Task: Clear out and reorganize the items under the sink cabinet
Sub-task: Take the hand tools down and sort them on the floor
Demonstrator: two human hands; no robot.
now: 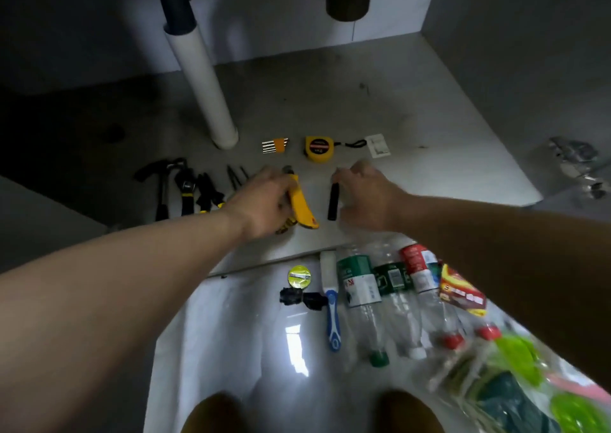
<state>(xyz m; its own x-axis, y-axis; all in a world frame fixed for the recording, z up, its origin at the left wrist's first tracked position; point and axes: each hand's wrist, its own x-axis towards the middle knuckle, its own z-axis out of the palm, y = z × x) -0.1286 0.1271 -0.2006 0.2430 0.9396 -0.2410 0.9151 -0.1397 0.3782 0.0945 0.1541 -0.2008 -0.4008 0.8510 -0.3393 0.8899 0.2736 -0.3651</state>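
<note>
Knees (215,412), bottles (360,287) seemingly empty, left hand (264,201) gripping cutter (302,208)

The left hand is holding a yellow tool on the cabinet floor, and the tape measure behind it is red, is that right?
Not quite. The head view shows the tape measure is yellow, not red. The rest holds: the left hand grips a yellow tool on the cabinet floor, with the tape measure behind it.

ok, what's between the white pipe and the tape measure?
A small set of metal keys in an orange holder, on the cabinet floor; head view.
</note>
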